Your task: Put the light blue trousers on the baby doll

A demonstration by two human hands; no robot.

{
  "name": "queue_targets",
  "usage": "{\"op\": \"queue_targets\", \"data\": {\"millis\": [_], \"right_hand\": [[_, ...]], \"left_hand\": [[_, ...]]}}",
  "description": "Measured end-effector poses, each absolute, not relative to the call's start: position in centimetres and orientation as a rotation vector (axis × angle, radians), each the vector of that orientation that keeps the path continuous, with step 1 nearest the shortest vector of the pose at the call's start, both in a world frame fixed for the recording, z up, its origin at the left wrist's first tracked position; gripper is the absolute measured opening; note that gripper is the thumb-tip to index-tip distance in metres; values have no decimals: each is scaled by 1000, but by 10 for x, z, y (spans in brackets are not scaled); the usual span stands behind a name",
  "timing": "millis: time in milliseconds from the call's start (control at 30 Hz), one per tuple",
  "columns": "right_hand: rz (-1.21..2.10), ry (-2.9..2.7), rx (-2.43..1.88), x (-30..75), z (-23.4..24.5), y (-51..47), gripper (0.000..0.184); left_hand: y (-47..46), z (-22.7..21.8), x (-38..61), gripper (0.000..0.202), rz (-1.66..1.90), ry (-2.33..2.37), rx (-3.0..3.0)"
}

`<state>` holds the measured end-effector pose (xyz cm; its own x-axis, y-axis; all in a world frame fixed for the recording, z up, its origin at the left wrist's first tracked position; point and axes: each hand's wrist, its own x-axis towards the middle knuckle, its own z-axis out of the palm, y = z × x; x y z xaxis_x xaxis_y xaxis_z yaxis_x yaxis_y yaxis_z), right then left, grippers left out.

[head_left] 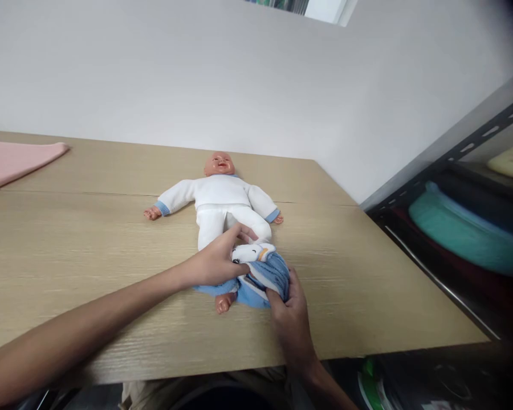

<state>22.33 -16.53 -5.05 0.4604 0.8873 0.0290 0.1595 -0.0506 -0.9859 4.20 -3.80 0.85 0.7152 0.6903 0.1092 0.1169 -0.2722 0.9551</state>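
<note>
Doll [222,189] lies face-up on desk [98,245], garment [277,272] bunched about its lower legs. Right hand [294,320]: fingers pinch the garment's edge. Left hand [216,257]: fingers curve over cloth by the leg; cannot tell if closed. Risks: hidden foot snags in folds; hard tug drags doll deskward, off-line.
</note>
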Motion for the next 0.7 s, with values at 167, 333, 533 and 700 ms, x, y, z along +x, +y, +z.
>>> {"op": "queue_targets", "data": {"millis": [167, 333, 533, 700], "right_hand": [[853, -1066, -1482, 240, -35, -163, 49], [927, -1145, -1459, 257, -33, -164, 46], [965, -1172, -1414, 262, -32, -165, 42], [883, -1140, -1382, 263, -29, -152, 37]], "left_hand": [[-37, 9, 43, 39, 618, 674, 1809], [-41, 13, 45, 40, 624, 718, 1828], [-43, 18, 44, 40, 591, 762, 1873], [-40, 18, 43, 42, 577, 773, 1863]]}}
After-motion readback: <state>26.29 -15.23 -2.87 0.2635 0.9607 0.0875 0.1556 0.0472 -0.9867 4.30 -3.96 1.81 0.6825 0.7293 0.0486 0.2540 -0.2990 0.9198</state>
